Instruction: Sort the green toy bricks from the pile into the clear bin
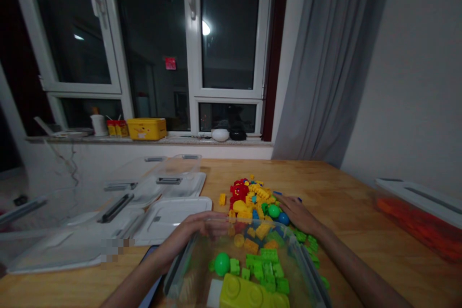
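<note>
A clear plastic bin (180, 264) sits tilted at the table's near edge, with green, yellow and orange toy bricks (262, 267) inside. My left hand (197, 228) grips the bin's far left rim. My right hand (298, 214) lies flat on the table at the bin's far right, its fingers among a pile of loose bricks (250, 197) in red, yellow, green and blue. A green ball (222, 263) lies inside the bin.
Several clear bins and white lids (169, 214) are spread over the left of the wooden table (346, 192). A lidded bin with red contents (422, 221) stands at the right edge. The windowsill behind holds a yellow box (146, 128), cups and bowls.
</note>
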Tool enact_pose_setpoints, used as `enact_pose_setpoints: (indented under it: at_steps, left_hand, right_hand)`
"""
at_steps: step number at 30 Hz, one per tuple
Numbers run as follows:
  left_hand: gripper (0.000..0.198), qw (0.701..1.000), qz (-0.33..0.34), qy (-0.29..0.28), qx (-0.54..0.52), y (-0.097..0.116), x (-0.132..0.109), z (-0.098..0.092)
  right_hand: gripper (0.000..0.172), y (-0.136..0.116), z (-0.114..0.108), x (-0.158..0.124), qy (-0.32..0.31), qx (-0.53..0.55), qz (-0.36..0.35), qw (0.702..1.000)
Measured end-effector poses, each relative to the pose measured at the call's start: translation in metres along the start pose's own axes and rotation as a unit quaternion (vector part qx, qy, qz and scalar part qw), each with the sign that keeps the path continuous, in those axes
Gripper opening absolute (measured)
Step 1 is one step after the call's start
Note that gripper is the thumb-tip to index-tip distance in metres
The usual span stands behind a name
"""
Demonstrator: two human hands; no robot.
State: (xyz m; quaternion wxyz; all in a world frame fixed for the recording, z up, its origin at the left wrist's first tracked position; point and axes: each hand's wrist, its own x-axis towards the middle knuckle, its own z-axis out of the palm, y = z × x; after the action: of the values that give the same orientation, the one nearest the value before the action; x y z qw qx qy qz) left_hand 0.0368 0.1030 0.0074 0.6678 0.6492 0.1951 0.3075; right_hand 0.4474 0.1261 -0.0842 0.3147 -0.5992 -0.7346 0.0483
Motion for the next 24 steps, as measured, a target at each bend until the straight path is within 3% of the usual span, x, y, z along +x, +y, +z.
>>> enact_pose_setpoints:
  at_steps: [7,15,24]
  left_hand:
    - [0.056,1.000,-0.013,0.001,-0.004,0.006,-0.002,0.005]
    - [0.055,1.000,-0.008,-0.002,0.000,0.003,0.001,0.003]
    - [0.053,1.000,-0.009,-0.001,-0.007,0.003,-0.001,0.003]
  right_hand:
    - [0.043,0.001,0.004,-0.003,-0.032,-0.013,0.009,0.999]
    - [0.045,-0.008,0.000,-0.004,-0.012,0.004,0.037,0.999]
    - [0.030,-0.014,-0.009,-0.004,0.147,0.045,-0.003,0.988]
